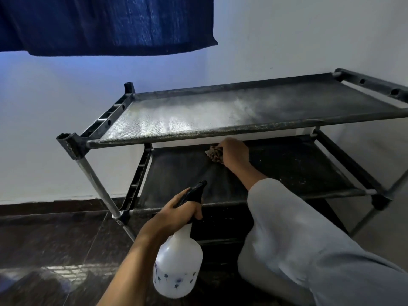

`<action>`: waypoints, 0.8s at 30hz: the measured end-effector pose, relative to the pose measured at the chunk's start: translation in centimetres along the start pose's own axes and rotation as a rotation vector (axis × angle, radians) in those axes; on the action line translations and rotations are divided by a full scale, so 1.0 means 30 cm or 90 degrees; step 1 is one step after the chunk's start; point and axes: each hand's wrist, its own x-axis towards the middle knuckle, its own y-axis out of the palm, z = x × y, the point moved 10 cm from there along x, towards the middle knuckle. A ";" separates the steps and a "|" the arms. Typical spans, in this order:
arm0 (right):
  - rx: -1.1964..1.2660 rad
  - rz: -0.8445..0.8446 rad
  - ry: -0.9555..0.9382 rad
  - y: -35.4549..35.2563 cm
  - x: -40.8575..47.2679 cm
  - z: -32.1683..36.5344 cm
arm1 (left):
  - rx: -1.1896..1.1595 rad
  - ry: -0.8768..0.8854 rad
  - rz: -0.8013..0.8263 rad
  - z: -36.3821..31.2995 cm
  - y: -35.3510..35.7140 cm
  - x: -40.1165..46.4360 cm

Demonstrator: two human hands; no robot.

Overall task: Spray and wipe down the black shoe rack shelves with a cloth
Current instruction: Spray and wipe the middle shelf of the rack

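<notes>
The black shoe rack stands against a white wall. Its top shelf shines wet on the left half. My right hand reaches under the top shelf and grips a brownish cloth against the middle shelf. My left hand holds a white spray bottle by its black trigger head, in front of the rack's lower left. White specks dot the right side of the middle shelf.
A dark blue curtain hangs at the top left. The floor is dark glossy tile with a dark skirting along the wall. My light grey sleeve covers the rack's lower right.
</notes>
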 end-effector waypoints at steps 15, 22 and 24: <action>0.127 0.302 -0.056 -0.002 -0.338 -0.050 | 0.130 0.019 -0.046 -0.050 0.052 -0.071; 0.079 0.127 -0.059 0.026 -0.212 -0.046 | 0.153 0.066 -0.021 -0.087 0.178 -0.015; 0.067 0.086 -0.069 0.033 -0.143 -0.045 | 0.148 0.037 -0.005 -0.066 0.188 0.022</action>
